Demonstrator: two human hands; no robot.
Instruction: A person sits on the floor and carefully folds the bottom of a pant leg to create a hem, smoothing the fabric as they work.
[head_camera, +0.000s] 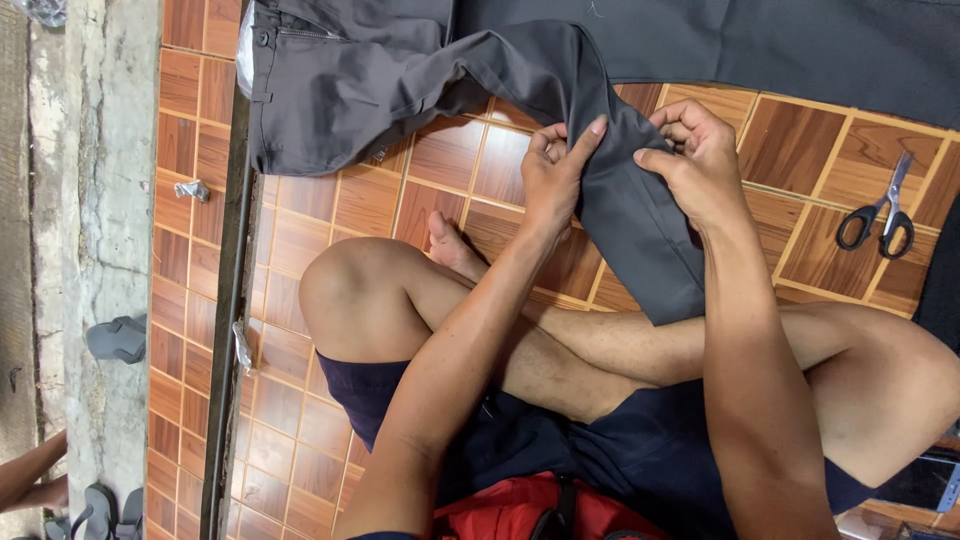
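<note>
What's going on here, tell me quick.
A person sits cross-legged on a brown tiled floor and works on a pair of dark grey trousers spread out in front. Both hands pinch one trouser leg that drapes toward the lap: the left hand presses it with the fingers extended, and the right hand grips the fabric edge opposite. A pair of black-handled scissors lies untouched on the tiles to the right. Grey sandals sit on the concrete at far left.
</note>
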